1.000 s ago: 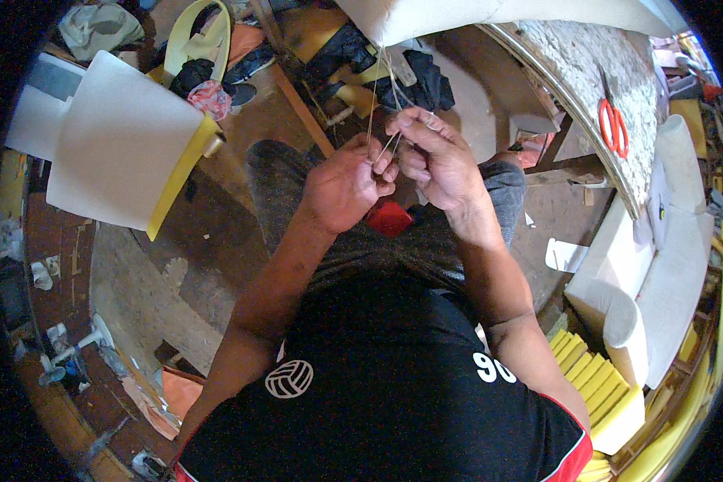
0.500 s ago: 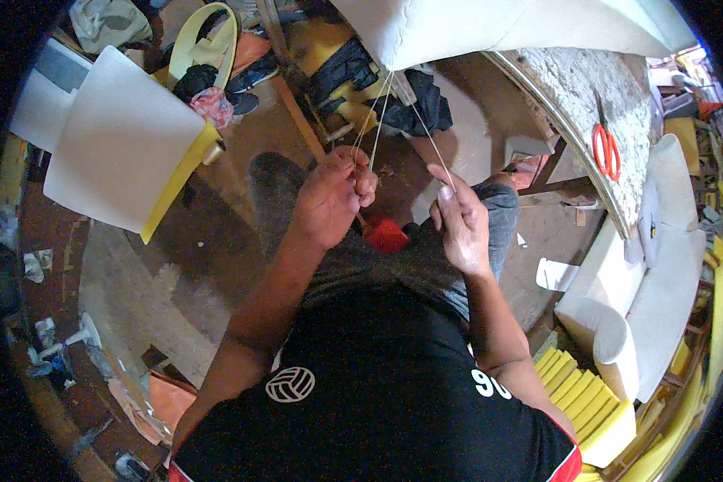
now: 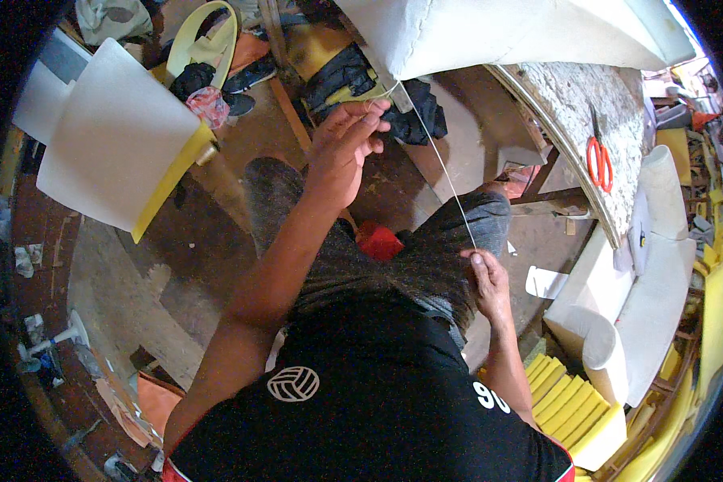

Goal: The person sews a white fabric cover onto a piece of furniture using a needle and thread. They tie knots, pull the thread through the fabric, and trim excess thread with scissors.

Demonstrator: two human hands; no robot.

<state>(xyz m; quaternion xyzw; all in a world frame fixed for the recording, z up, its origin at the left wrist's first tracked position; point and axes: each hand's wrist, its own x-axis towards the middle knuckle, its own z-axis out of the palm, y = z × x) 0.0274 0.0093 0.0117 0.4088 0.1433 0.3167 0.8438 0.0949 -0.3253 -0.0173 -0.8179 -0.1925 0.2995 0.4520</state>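
A white thread (image 3: 439,163) runs taut from the lower corner of a white upholstered piece (image 3: 506,36) at the top down to my right hand (image 3: 490,285). Thumb and fingers of that hand pinch it beside my right thigh. Close to the same corner, my left hand (image 3: 345,149) is raised with its fingers curled, and a short slack loop of thread lies at the fingertips. Its pinch shows only in part. Between my thighs is a red object (image 3: 379,242), whose kind I cannot make out.
Red-handled scissors (image 3: 599,163) lie on a worn board (image 3: 566,104) at the right. A white panel with yellow foam edging (image 3: 120,132) stands at the left. White cushioned seating (image 3: 655,281) and stacked yellow foam strips (image 3: 566,402) are at the right; dark cloth (image 3: 426,116) lies ahead.
My right hand has drawn down and back toward my body, stretching the thread longer. My left hand has risen toward the upholstered corner, and the strands there have shrunk to a small loop.
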